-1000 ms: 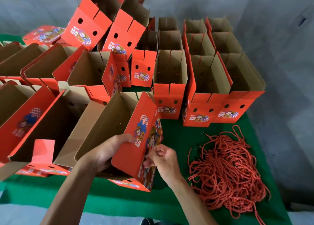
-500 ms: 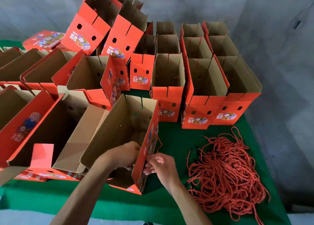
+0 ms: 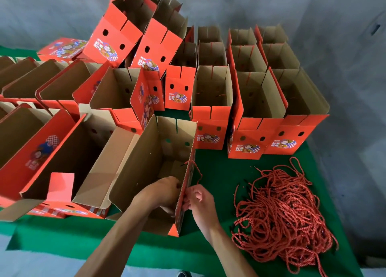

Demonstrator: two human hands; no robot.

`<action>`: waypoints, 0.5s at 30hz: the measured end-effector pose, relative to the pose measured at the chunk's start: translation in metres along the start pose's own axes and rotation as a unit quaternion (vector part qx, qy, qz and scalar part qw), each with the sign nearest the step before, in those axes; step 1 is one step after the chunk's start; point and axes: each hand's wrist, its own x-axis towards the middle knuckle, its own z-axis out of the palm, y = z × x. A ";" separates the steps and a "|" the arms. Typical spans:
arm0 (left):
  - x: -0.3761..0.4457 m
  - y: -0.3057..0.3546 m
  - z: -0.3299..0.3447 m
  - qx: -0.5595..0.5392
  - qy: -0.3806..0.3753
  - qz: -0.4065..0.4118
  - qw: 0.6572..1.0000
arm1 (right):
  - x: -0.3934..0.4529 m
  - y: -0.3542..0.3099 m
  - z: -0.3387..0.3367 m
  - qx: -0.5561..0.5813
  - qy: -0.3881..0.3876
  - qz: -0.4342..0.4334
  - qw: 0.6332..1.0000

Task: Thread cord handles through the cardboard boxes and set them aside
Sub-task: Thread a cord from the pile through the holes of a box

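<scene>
An open red cardboard box with a brown inside stands upright in front of me on the green cloth. My left hand reaches inside it, against its right wall. My right hand presses on the outside of that wall, fingers pinched at a red cord. The cord loops up along the wall and enters a hole higher up. The fingertips of both hands are partly hidden by the wall.
A heap of loose red cords lies on the green cloth to the right. Several open red boxes stand in rows behind and to the left. Two boxes lean at the back. A grey wall rises beyond.
The box has turned upright, so its printed right wall is now edge-on. My left hand went from the wall's top edge to inside the box. A cord loop now shows.
</scene>
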 end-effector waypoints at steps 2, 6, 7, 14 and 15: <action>0.002 -0.002 0.000 -0.012 0.011 -0.003 1.000 | 0.000 0.000 0.002 -0.008 -0.001 -0.001 1.000; 0.001 -0.001 0.001 -0.108 0.030 -0.015 0.994 | 0.001 -0.003 0.002 -0.017 0.007 -0.005 1.000; -0.001 0.000 0.002 -0.132 0.032 -0.013 0.991 | 0.001 -0.003 0.002 -0.017 0.007 -0.006 1.000; -0.016 0.022 0.007 -0.225 0.104 0.133 0.960 | 0.002 -0.010 -0.001 0.009 0.031 -0.028 0.999; -0.016 0.026 0.008 -0.236 0.106 0.134 0.957 | 0.005 -0.014 -0.003 0.009 0.035 -0.028 0.999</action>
